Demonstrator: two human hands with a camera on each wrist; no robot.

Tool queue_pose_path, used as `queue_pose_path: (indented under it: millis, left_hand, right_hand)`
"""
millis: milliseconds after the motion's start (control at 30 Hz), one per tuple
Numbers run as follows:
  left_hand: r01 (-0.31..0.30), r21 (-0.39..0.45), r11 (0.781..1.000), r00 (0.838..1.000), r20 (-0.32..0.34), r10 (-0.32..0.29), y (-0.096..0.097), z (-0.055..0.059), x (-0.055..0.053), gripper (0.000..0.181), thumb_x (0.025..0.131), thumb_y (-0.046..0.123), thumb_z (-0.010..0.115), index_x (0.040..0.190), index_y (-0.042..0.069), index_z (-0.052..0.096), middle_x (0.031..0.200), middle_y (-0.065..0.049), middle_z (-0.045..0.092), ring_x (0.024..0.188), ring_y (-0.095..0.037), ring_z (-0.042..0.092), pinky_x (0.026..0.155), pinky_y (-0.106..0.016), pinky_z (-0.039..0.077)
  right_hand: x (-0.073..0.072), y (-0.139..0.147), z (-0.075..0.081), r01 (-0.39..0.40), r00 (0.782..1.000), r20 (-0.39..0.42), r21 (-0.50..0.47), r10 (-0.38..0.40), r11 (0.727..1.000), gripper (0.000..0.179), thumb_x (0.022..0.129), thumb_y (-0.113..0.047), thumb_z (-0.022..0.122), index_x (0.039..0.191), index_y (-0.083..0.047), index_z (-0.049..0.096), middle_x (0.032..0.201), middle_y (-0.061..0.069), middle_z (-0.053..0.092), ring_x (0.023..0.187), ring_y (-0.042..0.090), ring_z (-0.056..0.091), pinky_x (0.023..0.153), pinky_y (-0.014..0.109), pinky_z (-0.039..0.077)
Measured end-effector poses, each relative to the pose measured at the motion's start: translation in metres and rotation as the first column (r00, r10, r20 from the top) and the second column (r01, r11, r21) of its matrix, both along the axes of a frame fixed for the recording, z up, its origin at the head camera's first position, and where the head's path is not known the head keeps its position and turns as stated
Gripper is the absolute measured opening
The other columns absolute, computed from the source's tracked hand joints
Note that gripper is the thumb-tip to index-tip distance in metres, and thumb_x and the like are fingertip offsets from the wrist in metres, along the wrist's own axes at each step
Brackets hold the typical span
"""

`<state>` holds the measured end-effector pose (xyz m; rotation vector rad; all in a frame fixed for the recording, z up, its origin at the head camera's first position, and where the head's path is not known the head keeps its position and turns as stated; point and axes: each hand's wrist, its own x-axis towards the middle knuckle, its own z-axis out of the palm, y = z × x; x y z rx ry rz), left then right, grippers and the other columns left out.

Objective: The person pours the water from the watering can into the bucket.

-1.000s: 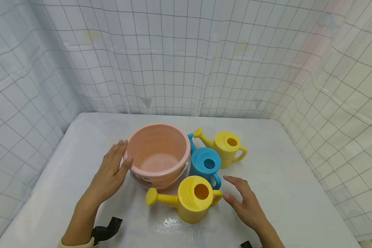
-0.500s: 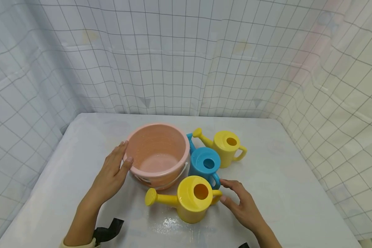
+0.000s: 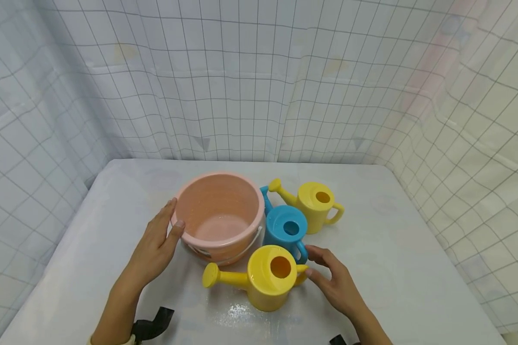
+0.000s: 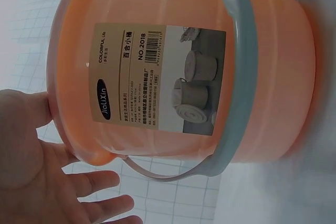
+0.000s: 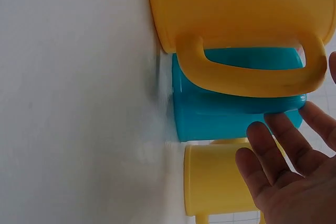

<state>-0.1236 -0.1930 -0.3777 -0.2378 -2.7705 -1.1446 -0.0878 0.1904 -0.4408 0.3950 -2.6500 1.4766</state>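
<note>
A pink bucket (image 3: 217,252) stands upright, and the extended fingers of my left hand (image 3: 154,247) rest against its left rim. In the left wrist view, the thumb and one finger meet the rim while the other fingers spread apart. My right hand (image 3: 338,285) is at the handles of the front yellow watering can (image 3: 263,292) and the blue watering can (image 3: 280,215). Its fingers (image 5: 281,140) are loosely bent, gripping nothing; the fingertips seem close to the blue handle, and contact is hard to tell. A second yellow watering can (image 3: 312,215) stands behind.
The watering cans stand close together at the bucket's right and front. Water drops wet the white table (image 3: 237,311) in front. The bucket's grey handle (image 4: 244,77) hangs down its side. A gridded curtain (image 3: 241,96) surrounds the table.
My right hand has moved slightly left, up to the handles of the blue and front yellow watering cans. The left hand stays at the bucket's rim.
</note>
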Motion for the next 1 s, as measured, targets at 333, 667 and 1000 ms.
queue_pose_path:
  millis: [333, 667, 1000]
  left_hand:
    - [0.010, 0.033, 0.999, 1.000, 0.013, -0.010, 0.001, -0.002, 0.001, 0.060, 0.102, 0.039, 0.035, 0.153, 0.022, 0.009, 0.158, -0.015, 0.015, 0.142, -0.044, 0.016, 0.106, -0.068, 0.018]
    - [0.013, 0.049, 0.999, 1.000, 0.024, -0.014, 0.001, -0.005, 0.001, 0.059, 0.102, 0.039, 0.033, 0.153, 0.025, 0.007, 0.158, -0.015, 0.015, 0.142, -0.046, 0.017, 0.105, -0.069, 0.020]
    - [0.023, 0.082, 0.996, 0.999, 0.028, -0.026, 0.002, -0.005, 0.001, 0.059, 0.102, 0.038, 0.033, 0.153, 0.026, 0.006, 0.159, -0.015, 0.013, 0.142, -0.046, 0.017, 0.106, -0.069, 0.019]
  right_hand:
    - [-0.001, -0.005, -0.002, 0.025, 0.999, -0.028, -0.041, -0.026, 0.999, 0.040, 0.090, -0.024, 0.064, 0.128, -0.025, 0.052, 0.126, -0.009, 0.056, 0.112, 0.007, 0.056, 0.097, 0.029, 0.048]
    - [0.009, -0.011, -0.009, 0.105, 0.991, -0.074, -0.086, -0.112, 0.991, 0.022, 0.086, -0.015, 0.068, 0.106, -0.017, 0.060, 0.104, -0.006, 0.060, 0.098, 0.010, 0.058, 0.089, 0.022, 0.050]
    - [0.011, -0.014, -0.012, 0.071, 0.997, 0.030, -0.146, -0.068, 0.987, 0.019, 0.088, -0.019, 0.066, 0.106, -0.019, 0.060, 0.104, -0.008, 0.061, 0.097, 0.007, 0.060, 0.090, 0.025, 0.050]
